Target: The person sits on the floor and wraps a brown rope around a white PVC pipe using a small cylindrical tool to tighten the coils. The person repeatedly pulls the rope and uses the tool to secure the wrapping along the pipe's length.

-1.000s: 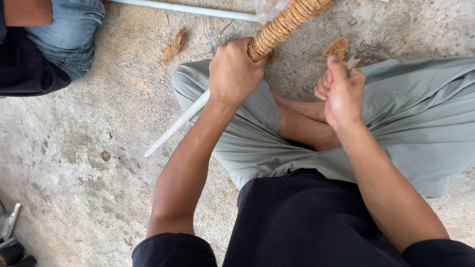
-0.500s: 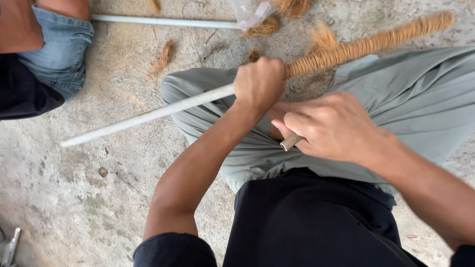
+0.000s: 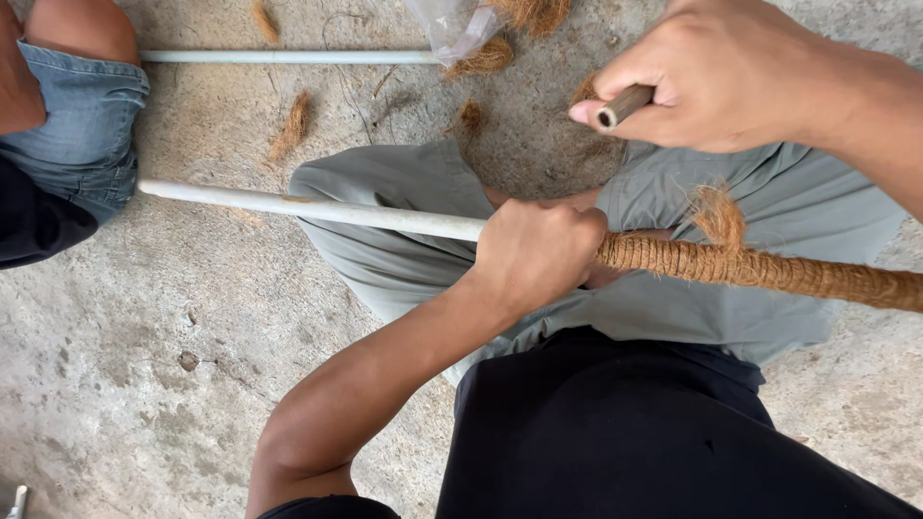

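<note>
Left hand point(image 3: 538, 255): fisted tight around long white plastic pipe point(image 3: 317, 209), right where brown coir rope wrapping point(image 3: 769, 269) began.
Pipe: lay across grey-trousered lap, bare end pointing left over concrete floor point(image 3: 144, 365), wrapped end running off right.
Right hand point(image 3: 731, 77): raised above lap, fingers pinched on short brown tube point(image 3: 623, 104).
Loose end: frayed coir tuft point(image 3: 719, 216) stood up from wrapping.
Nearby: second white pipe point(image 3: 288, 57), coir scraps point(image 3: 293, 125), another person's denim knee point(image 3: 82, 125).

Rough grey concrete floor point(image 3: 125, 384) carrying everything, a white pipe point(image 3: 288, 57) lying flat along the top, loose tufts of brown coir fibre point(image 3: 291, 126) scattering near it, a clear plastic bag point(image 3: 460, 29) resting beside them
</note>
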